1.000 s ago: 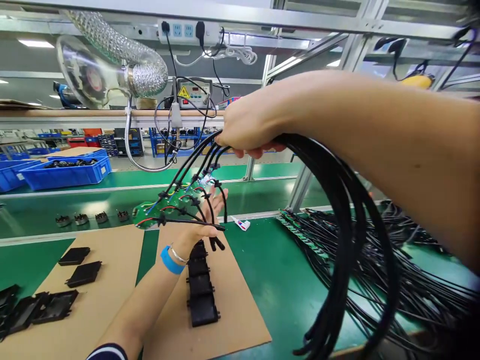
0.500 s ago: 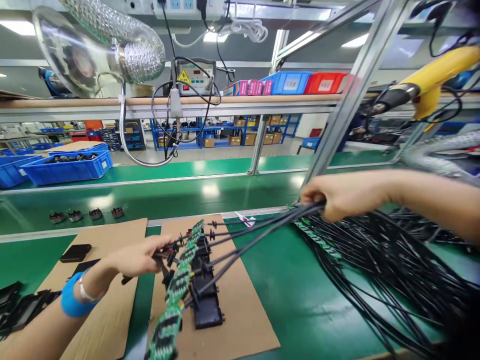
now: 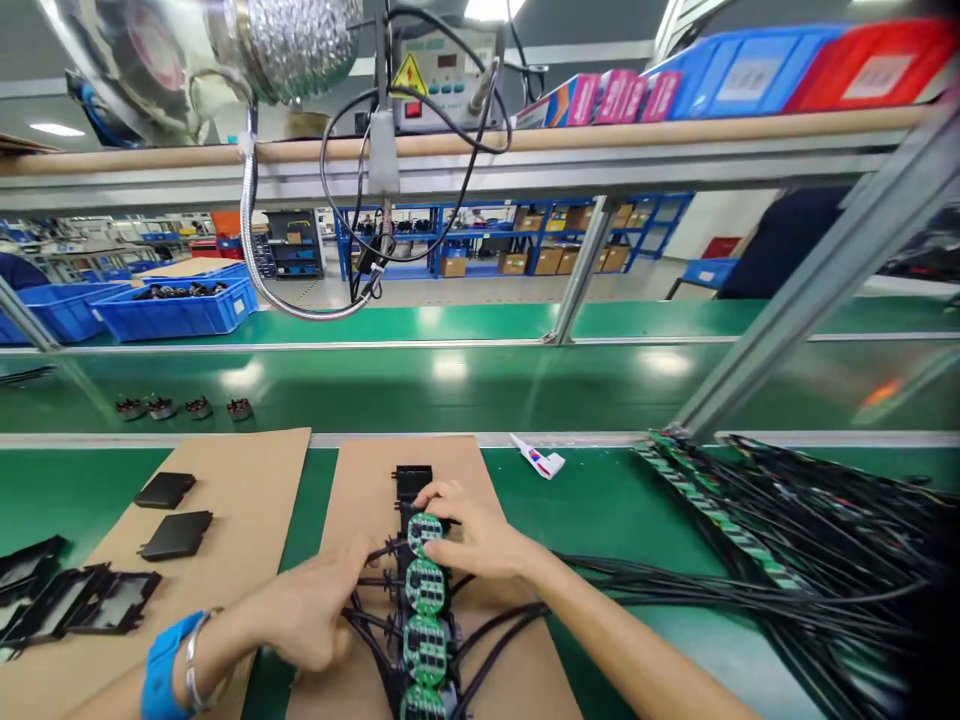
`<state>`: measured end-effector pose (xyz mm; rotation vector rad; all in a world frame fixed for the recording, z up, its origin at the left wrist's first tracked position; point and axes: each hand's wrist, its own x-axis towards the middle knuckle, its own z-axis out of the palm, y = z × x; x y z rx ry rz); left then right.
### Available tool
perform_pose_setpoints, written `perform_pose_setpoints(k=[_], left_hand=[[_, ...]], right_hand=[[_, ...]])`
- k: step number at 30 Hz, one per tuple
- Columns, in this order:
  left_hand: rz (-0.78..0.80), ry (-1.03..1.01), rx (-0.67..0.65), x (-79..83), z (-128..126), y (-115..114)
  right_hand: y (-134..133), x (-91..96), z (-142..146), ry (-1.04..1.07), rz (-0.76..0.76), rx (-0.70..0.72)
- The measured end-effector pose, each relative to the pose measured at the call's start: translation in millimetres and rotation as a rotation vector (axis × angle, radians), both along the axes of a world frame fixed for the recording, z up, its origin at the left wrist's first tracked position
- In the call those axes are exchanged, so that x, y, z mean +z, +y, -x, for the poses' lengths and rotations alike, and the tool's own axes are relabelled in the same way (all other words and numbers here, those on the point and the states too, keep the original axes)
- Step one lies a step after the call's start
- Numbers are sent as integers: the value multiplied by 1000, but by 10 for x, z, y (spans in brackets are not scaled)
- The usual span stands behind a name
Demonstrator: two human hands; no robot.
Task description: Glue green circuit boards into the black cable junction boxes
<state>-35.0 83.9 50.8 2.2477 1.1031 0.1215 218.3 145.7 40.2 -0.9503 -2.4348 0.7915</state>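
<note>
A strip of round green circuit boards (image 3: 425,600) with black cables attached lies along a row of black plastic housings (image 3: 412,482) on a brown cardboard sheet (image 3: 360,480). My right hand (image 3: 474,536) presses its fingers on the top board of the strip. My left hand (image 3: 311,610), with a blue wristband and a bracelet, is curled against the strip's left side at the cable ends. The cables (image 3: 637,590) trail right across the green bench.
A big heap of black cables with green board strips (image 3: 810,540) fills the right. Black covers (image 3: 176,535) and frames (image 3: 75,600) lie on a second cardboard at left. A white tube (image 3: 541,460), small parts (image 3: 184,407) on the conveyor, a blue bin (image 3: 176,310).
The board strip, earlier held up in the air, then swung down, now lies on the housings. My right hand let go of the cable bundle and came to the boards.
</note>
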Motion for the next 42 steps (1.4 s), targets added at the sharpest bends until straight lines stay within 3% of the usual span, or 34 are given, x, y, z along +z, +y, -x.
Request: perform_pose_setpoints(k=[2,5,8,12,15,18,22,26,31,33,36,39,42], left_hand=[[59,-63,-8,25,40,67],[57,-100,160,-28,70,288],[-43,-101,305,-150,66,618],[-216,-40,412,-310,-11,1019],[-309,28,441,-431,-87,1165],[-365,71,436,-488,-116,1159],[-372,43,356,-370,-95,883],[-118,-62,125,-225,-102,412],[200,-121,97,-227,-74,123],[207,-167,93,-206,-36,141],[53,-230,186,-137,-23,271],[-144,-177,252,-141,-90,488],[-234,-101,236,-285,-178,705]], right_hand=[[-32,-31,-24,22,-5,18],[23,-22,-163,32,-4,-11],[294,-47,-305,38,-10,-133],[714,-269,-393,-21,-57,-269],[849,-470,-372,-81,-97,-292],[809,-519,-333,-102,-154,-302],[470,-325,-262,-86,-197,-275],[-76,-169,-83,-62,-104,-98],[-435,-200,70,-12,-39,-6],[-413,-160,6,11,23,6],[-227,-66,-202,15,97,-80],[42,-89,-408,-44,-15,-230],[227,-268,-496,-105,-95,-263]])
